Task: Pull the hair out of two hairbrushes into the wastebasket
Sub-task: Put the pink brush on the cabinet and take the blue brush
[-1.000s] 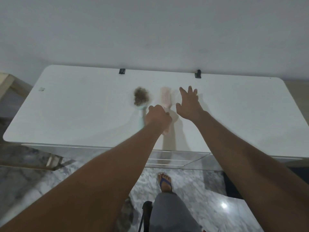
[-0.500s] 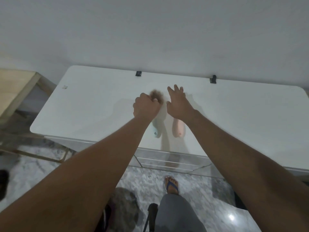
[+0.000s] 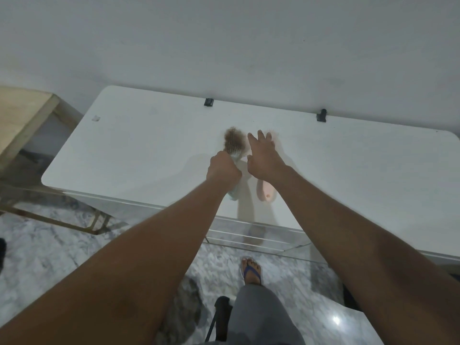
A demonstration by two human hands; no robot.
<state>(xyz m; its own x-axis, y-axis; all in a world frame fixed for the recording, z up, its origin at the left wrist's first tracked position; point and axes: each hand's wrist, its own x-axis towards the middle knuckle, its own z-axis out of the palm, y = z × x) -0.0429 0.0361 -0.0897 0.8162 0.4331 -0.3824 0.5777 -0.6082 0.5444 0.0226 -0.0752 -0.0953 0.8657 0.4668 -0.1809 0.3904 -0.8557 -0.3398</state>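
Left hand (image 3: pixel 224 171) is closed round the handle of a pale blue hairbrush (image 3: pixel 235 152), its head matted with brown hair (image 3: pixel 230 139). Right hand (image 3: pixel 263 161) is held spread, gripping nothing, above a pink hairbrush (image 3: pixel 265 192) laid on the glossy, round-cornered white tabletop (image 3: pixel 139 150). White wall (image 3: pixel 224 46) behind; marbled floor (image 3: pixel 37 257) below.

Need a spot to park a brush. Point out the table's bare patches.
Bare: the white table from the pink hairbrush to its right edge, and from the blue hairbrush left toward the scrap. Crowded: the middle, where the left hand grips the blue hairbrush and the right hand hovers open over the pink one.
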